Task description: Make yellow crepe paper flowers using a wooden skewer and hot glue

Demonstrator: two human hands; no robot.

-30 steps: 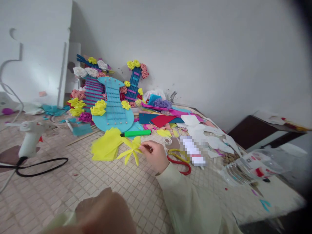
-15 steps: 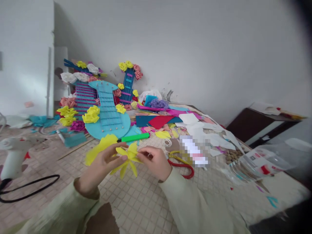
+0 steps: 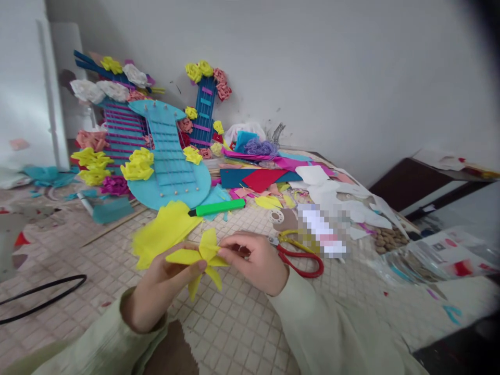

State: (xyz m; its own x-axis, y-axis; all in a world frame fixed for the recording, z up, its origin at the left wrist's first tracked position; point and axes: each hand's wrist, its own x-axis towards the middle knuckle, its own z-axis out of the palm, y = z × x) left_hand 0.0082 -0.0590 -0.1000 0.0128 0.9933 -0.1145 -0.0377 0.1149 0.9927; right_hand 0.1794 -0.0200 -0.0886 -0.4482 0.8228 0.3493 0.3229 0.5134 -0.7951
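A yellow paper flower (image 3: 209, 249) with pointed petals is held between my two hands above the tiled tabletop. My left hand (image 3: 166, 278) is closed on it, the thumb pressing near the flower's centre. With thumb and forefinger, my right hand (image 3: 255, 260) pinches the tip of a petal on the right side. Just beyond my left hand lies a stack of yellow paper (image 3: 166, 229). A green highlighter (image 3: 221, 207) rests at the stack's far edge. Scissors (image 3: 300, 263) with red and yellow handles lie right beside my right hand, their blades partly hidden by it.
At the back left stand a light-blue cardboard guitar shape (image 3: 175, 156) and dark-blue panels with paper flowers. A glue gun (image 3: 11, 234) and its black cable (image 3: 50, 297) are at left. Paper scraps (image 3: 339, 200), pebbles (image 3: 390, 237) and a plastic bag (image 3: 449, 258) lie to the right.
The view has shifted, so the tabletop things sit higher in the picture. The flower has turned in my fingers, its petals now spread differently. My right hand still pinches a petal.
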